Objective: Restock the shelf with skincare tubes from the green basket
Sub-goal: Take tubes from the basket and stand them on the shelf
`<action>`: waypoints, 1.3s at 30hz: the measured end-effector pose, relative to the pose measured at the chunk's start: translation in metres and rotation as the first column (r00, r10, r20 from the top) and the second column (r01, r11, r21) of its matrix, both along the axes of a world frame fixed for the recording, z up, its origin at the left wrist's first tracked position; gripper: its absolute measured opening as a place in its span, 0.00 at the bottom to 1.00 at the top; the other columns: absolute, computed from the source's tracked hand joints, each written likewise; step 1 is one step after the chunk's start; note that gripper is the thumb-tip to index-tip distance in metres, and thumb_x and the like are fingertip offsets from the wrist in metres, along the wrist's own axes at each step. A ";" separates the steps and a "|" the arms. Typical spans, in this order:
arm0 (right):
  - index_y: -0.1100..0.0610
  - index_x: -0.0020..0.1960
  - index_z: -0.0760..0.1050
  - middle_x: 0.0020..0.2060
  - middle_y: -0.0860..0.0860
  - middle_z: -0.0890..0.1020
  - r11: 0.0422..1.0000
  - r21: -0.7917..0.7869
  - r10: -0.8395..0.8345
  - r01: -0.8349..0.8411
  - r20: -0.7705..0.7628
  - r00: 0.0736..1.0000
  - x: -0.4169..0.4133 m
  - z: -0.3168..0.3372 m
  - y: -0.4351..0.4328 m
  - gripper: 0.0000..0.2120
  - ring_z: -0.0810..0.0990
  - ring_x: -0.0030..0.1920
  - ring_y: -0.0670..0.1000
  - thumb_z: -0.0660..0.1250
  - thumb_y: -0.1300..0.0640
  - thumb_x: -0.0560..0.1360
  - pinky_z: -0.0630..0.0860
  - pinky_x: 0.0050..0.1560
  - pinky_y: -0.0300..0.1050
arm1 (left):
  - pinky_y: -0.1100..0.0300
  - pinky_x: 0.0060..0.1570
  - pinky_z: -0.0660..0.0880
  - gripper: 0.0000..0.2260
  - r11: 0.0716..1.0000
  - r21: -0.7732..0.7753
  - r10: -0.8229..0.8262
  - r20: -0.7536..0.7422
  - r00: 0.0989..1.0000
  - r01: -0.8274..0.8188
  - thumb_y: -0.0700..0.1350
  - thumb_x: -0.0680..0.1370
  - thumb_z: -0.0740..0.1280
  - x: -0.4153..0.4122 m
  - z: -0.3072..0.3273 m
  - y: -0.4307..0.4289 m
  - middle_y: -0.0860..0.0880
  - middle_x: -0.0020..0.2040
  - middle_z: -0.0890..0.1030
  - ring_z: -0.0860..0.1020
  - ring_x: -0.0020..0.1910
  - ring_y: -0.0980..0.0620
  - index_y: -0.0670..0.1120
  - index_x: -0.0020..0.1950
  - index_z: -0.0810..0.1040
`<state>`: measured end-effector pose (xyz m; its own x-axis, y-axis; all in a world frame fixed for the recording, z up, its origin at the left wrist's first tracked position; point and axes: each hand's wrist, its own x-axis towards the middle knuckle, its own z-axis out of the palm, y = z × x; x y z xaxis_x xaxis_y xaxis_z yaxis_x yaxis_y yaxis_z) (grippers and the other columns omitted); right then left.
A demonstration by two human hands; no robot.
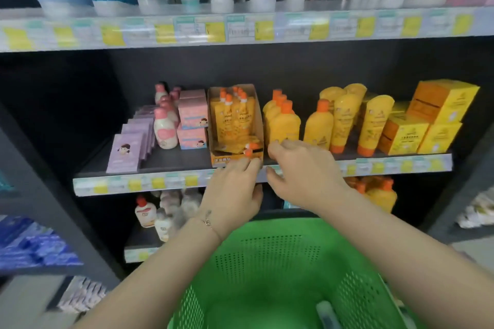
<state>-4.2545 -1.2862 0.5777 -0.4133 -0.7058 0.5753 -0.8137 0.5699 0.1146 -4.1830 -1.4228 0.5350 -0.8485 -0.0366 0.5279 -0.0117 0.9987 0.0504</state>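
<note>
My left hand reaches to the front lip of a cardboard display box on the middle shelf, and its fingertips touch the box just below a lying yellow pouch with an orange cap. More such pouches stand upright in the box. To the right, my right hand has its fingers spread at the box's right side, in front of yellow bottles. Below my arms sits the green basket, with a pale tube-like item blurred at its bottom right.
The middle shelf also holds purple packets, pink bottles and pink boxes on the left, and yellow tubes and orange cartons on the right. Large tubes line the top shelf. More bottles stand on the shelf below.
</note>
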 end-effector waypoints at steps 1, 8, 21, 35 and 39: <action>0.55 0.44 0.73 0.36 0.52 0.78 1.000 0.025 -0.011 0.010 0.028 1.000 0.001 -0.008 0.004 0.09 0.78 0.37 0.56 0.66 0.49 0.71 0.65 0.29 0.43 | 0.54 0.33 0.71 0.11 1.000 0.025 -0.013 0.013 1.000 0.012 0.45 0.69 0.67 -0.002 -0.009 0.007 0.47 0.44 0.78 0.77 0.42 0.43 0.45 0.50 0.75; 0.51 0.49 0.71 0.44 0.48 0.79 0.996 0.063 -0.073 0.055 0.320 0.945 0.000 -0.063 0.036 0.12 0.79 0.47 0.54 0.59 0.43 0.75 0.70 0.37 0.45 | 0.58 0.29 0.67 0.07 0.993 0.117 -0.041 0.141 0.989 0.024 0.44 0.71 0.67 0.001 -0.069 0.042 0.50 0.40 0.76 0.78 0.40 0.46 0.46 0.47 0.73; 0.50 0.54 0.74 0.47 0.50 0.80 0.924 0.381 -0.231 -0.010 0.579 0.782 -0.006 -0.143 0.046 0.12 0.77 0.46 0.54 0.62 0.45 0.75 0.70 0.41 0.45 | 0.53 0.43 0.79 0.11 0.978 0.207 -0.075 0.467 0.881 -0.026 0.44 0.78 0.58 0.004 -0.147 0.041 0.49 0.50 0.77 0.78 0.46 0.49 0.47 0.59 0.71; 0.54 0.59 0.73 0.52 0.52 0.79 0.814 0.571 -0.376 -0.106 0.656 0.654 -0.018 -0.177 0.050 0.15 0.78 0.48 0.54 0.63 0.47 0.77 0.74 0.43 0.46 | 0.58 0.43 0.76 0.12 0.977 0.214 -0.194 0.840 0.506 0.020 0.43 0.79 0.60 -0.022 -0.212 0.082 0.44 0.51 0.78 0.78 0.46 0.47 0.42 0.61 0.73; 0.54 0.60 0.72 0.51 0.51 0.78 0.804 0.583 -0.391 -0.114 0.664 0.637 -0.018 -0.177 0.051 0.15 0.78 0.47 0.53 0.62 0.48 0.77 0.74 0.40 0.45 | 0.54 0.57 0.75 0.19 0.979 0.188 -0.202 0.894 0.399 0.074 0.45 0.81 0.57 -0.030 -0.231 0.106 0.42 0.65 0.74 0.76 0.61 0.45 0.43 0.71 0.66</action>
<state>-4.2722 -1.2352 0.4010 -0.6216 -0.6635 -0.4164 -0.6708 0.7254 -0.1544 -4.2130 -1.3165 0.3039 -0.8240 0.1307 -0.5513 0.0229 0.9799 0.1980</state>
